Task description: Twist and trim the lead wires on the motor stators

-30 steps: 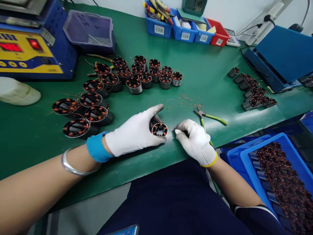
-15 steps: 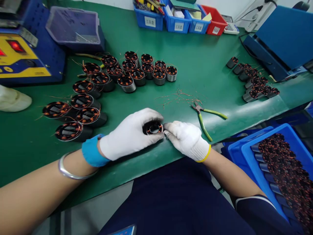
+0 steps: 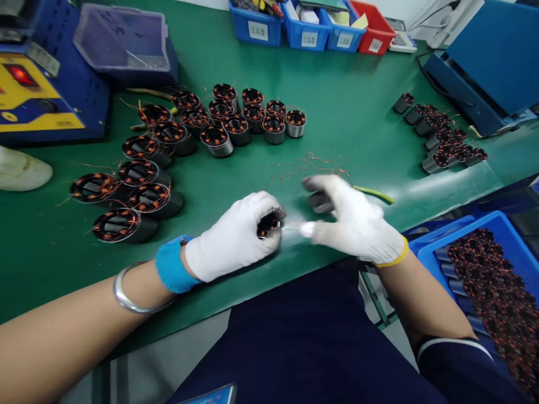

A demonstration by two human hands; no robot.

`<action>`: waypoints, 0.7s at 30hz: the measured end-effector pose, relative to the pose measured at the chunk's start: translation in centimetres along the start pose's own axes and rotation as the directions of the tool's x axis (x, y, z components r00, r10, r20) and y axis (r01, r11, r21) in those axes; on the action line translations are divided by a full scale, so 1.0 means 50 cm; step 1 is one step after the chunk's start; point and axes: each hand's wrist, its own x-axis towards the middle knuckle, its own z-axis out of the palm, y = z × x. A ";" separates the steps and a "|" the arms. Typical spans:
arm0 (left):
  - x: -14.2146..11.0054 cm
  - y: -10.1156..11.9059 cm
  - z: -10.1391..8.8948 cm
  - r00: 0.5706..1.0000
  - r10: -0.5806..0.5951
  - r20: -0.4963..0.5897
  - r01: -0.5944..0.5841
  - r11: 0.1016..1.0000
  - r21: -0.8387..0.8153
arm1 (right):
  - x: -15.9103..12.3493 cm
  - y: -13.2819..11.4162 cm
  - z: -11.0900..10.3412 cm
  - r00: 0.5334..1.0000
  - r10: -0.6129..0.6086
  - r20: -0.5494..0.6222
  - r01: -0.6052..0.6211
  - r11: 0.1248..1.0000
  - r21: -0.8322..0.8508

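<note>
My left hand (image 3: pixel 236 238), in a white glove, is wrapped round a small motor stator (image 3: pixel 268 225) with copper windings, near the front of the green bench. Fine wire ends (image 3: pixel 292 225) stick out from the stator toward the right. My right hand (image 3: pixel 351 219), also gloved and somewhat blurred, is raised with thumb and fingers apart and nothing seen between them. It is over the cutting pliers, hiding all but one green handle (image 3: pixel 374 194); whether it touches them I cannot tell. Loose copper wire clippings (image 3: pixel 320 165) lie just beyond.
Several wound stators (image 3: pixel 217 140) stand at left and centre, more (image 3: pixel 442 137) at far right. A blue crate (image 3: pixel 427 258) of stators is at lower right. Labelled bins (image 3: pixel 309 38) line the back. A blue-yellow device (image 3: pixel 46 106) and purple bin (image 3: pixel 122 70) stand left.
My right hand has left the stator's wire ends, moved right and up over the pliers, and spread its fingers. My left hand has shifted slightly right, still holding the stator, which looks turned.
</note>
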 end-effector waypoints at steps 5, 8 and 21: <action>-0.002 0.003 -0.006 0.998 -0.062 -0.005 0.062 0.998 -0.003 | 0.035 0.000 0.050 0.923 0.046 0.382 -0.083 0.993 0.080; 0.000 0.005 -0.007 0.998 -0.054 -0.010 0.054 0.998 0.019 | 0.024 0.018 0.056 0.911 0.125 0.393 -0.240 0.936 0.256; -0.005 -0.014 0.025 0.986 0.146 -0.082 -0.136 0.984 0.112 | 0.037 0.021 0.014 0.843 0.063 0.535 -0.343 0.829 0.442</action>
